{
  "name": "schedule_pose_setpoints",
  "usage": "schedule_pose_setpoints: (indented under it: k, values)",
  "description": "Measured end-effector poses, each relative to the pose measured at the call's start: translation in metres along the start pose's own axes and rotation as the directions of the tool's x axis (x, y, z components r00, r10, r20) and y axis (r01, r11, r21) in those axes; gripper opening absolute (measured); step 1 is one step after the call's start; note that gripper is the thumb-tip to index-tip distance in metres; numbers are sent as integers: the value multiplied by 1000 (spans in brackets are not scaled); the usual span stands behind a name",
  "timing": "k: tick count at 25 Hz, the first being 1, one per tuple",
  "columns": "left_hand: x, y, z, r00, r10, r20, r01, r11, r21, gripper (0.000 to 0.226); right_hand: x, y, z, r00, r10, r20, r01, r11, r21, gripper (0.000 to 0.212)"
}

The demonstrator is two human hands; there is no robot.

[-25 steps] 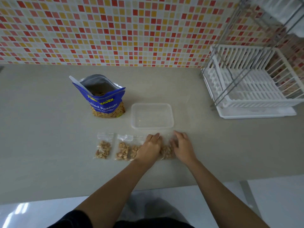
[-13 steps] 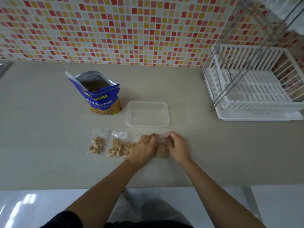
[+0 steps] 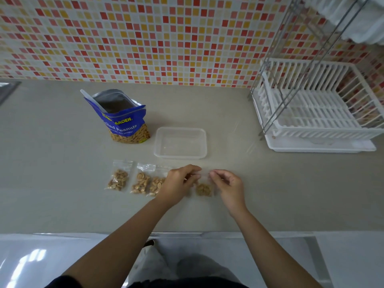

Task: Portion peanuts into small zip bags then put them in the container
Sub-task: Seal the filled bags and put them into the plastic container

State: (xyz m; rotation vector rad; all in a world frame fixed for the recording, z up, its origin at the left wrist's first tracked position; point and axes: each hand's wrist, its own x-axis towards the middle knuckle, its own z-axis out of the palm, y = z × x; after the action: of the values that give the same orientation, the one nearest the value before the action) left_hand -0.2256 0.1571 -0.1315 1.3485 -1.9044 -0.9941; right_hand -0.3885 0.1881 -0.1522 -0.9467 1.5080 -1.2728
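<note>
I pinch the top edge of a small zip bag of peanuts between my left hand and right hand, thumbs and fingertips closed on its two corners. The nuts sit low between my hands; I cannot tell whether the bag clears the table. The clear container sits just beyond. Three filled bags lie in a row left of my left hand, the nearest partly hidden by it. The open blue peanut pouch stands behind them, and a white dish rack is far right.

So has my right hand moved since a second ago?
Yes. Against the container, the right hand has shifted slightly right, uncovering the bag, and now pinches its top.
</note>
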Motion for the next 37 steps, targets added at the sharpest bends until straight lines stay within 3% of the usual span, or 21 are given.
schedule_pose_setpoints:
  k: [4,9,13,18,25,27,30,33,35,37]
  values:
    - [-2,9,-1,995,78,64,-83,993,81,20,-8,-3,0,1000,-24,13,23,999,25,16]
    - [3,12,1,992,119,38,-124,974,189,15,-10,-7,6,1000,-25,6,25,1000,-2,18]
    - [6,13,6,992,128,16,-127,940,317,15,-13,-11,11,993,-103,-59,95,988,-124,20]
    - [13,13,0,992,124,11,-120,922,368,15,-8,-9,16,975,-126,-185,91,979,-184,6]
    - [15,5,-13,995,93,26,-96,915,393,20,0,-8,14,974,-144,-177,108,974,-197,7]
    - [13,6,-13,1000,30,7,-30,944,328,23,2,-8,11,983,-85,-164,55,982,-178,8]
    - [6,10,-5,989,-151,8,150,988,25,20,11,-13,10,987,137,-88,-134,990,37,15]
    - [-2,7,4,956,-273,111,294,911,-289,22,21,-18,10,957,285,-59,-267,940,212,15]
    - [-6,3,11,938,-338,75,343,883,-320,28,26,-12,10,960,253,-117,-238,963,124,13]
    - [-10,2,21,925,-381,-3,371,902,-223,29,29,-3,9,975,129,-180,-161,971,-179,10]
